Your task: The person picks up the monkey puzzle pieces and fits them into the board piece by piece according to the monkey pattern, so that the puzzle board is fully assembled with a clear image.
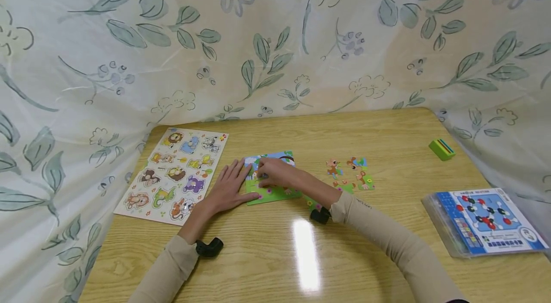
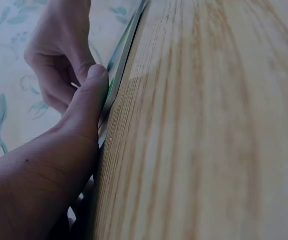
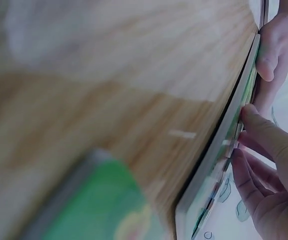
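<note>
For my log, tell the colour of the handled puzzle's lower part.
The puzzle is green there with pink flowers, clearest in the head view.

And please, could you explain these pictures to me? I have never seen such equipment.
There is no robot here: a person works bare-handed. The wide picture comes from a head camera looking down; the close ones come from wrist cameras, one for each hand. On the wood-grain table lie an animal puzzle board, loose jigsaw pieces, a molecular model kit and a green striped block. The left hand rests at the left edge of a jigsaw puzzle. The right hand touches this puzzle; whether it pinches a piece, I cannot tell.
</note>
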Motion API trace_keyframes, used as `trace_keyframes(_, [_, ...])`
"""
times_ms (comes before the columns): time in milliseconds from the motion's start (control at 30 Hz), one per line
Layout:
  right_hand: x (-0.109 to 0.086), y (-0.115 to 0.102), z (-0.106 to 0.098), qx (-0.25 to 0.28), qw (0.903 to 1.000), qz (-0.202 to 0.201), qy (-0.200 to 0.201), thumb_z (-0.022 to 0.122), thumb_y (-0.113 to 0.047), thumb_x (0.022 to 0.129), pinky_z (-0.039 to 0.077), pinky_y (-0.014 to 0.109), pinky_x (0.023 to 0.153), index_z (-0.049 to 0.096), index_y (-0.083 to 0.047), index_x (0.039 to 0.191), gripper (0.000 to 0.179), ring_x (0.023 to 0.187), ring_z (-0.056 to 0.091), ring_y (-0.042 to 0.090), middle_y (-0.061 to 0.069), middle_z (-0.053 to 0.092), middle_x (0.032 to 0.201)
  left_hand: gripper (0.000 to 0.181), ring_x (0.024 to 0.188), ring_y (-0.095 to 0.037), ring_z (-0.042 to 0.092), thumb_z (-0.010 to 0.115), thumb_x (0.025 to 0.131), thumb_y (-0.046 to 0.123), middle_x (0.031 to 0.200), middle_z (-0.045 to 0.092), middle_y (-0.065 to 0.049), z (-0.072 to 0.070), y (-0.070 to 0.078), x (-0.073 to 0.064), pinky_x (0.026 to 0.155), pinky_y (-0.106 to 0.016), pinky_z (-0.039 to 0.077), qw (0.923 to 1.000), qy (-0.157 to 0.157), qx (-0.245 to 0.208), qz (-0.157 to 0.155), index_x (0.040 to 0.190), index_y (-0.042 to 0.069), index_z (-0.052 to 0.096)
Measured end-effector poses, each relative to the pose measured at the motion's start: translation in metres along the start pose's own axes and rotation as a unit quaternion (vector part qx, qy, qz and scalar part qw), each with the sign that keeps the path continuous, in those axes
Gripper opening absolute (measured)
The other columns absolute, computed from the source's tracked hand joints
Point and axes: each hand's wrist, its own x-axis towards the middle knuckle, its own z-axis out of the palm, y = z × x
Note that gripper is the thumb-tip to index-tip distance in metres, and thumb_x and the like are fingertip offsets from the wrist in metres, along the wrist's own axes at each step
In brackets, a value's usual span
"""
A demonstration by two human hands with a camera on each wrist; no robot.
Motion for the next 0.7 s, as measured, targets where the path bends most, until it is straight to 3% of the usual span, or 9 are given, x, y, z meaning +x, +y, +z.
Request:
trace_keyframes(167, [-0.001,0.000,-0.001,-0.002,0.9999,-0.015,-0.006,0.072,-0.023,0.088,0.054,0.027,0.085,0.074,-0.004,0.108,0.028,0.100,0.064,0.021,0.010,0.064,0.114,0.094,0.153,-0.033,0.006,0.056,0.087,0.066,0.165,0.008,-0.011,0.000,-0.001,0.000,0.121,-0.058,0.011,1.0000,-0.002,0.003,0.001,0.157,0.019,0.016])
trace_keyframes(300, [-0.012,0.003,-0.012,0.016,0.9997,-0.020,-0.006,0.068,-0.024,0.091,0.053,0.032,0.091,0.068,-0.003,0.121,0.036,0.108,0.062,0.024,0.012,0.064,0.121,0.095,0.153,-0.033,0.006,0.055,0.086,0.068,0.165,0.008,-0.011,-0.001,-0.001,0.000,0.121,-0.057,0.011,1.0000,-0.005,0.006,-0.002,0.158,0.019,0.015])
trace_keyframes(400, [-0.036,0.010,-0.028,0.084,0.9963,-0.007,0.019,0.065,-0.024,0.094,0.054,0.037,0.090,0.062,-0.002,0.130,0.042,0.108,0.062,0.027,0.014,0.063,0.125,0.096,0.153,-0.032,0.005,0.054,0.086,0.069,0.165,0.007,-0.010,0.000,0.000,0.001,0.121,-0.057,0.010,1.0000,-0.007,0.006,-0.004,0.158,0.019,0.015])
trace_keyframes(533, [-0.081,0.028,-0.046,0.154,0.9845,0.028,0.078,0.064,-0.022,0.094,0.055,0.042,0.087,0.062,-0.001,0.129,0.040,0.107,0.062,0.032,0.019,0.062,0.124,0.096,0.153,-0.032,0.005,0.054,0.086,0.070,0.165,0.007,-0.010,0.002,0.000,0.002,0.121,-0.057,0.009,1.0000,-0.004,0.004,-0.003,0.158,0.019,0.015])
trace_keyframes(700, [-0.134,0.061,-0.049,0.153,0.9766,0.102,0.111,0.064,-0.023,0.094,0.055,0.042,0.087,0.060,0.001,0.129,0.042,0.108,0.061,0.032,0.020,0.062,0.123,0.096,0.153,-0.032,0.005,0.053,0.086,0.071,0.165,0.006,-0.010,0.004,-0.001,0.002,0.121,-0.057,0.009,1.0000,-0.003,0.004,-0.001,0.158,0.020,0.015])
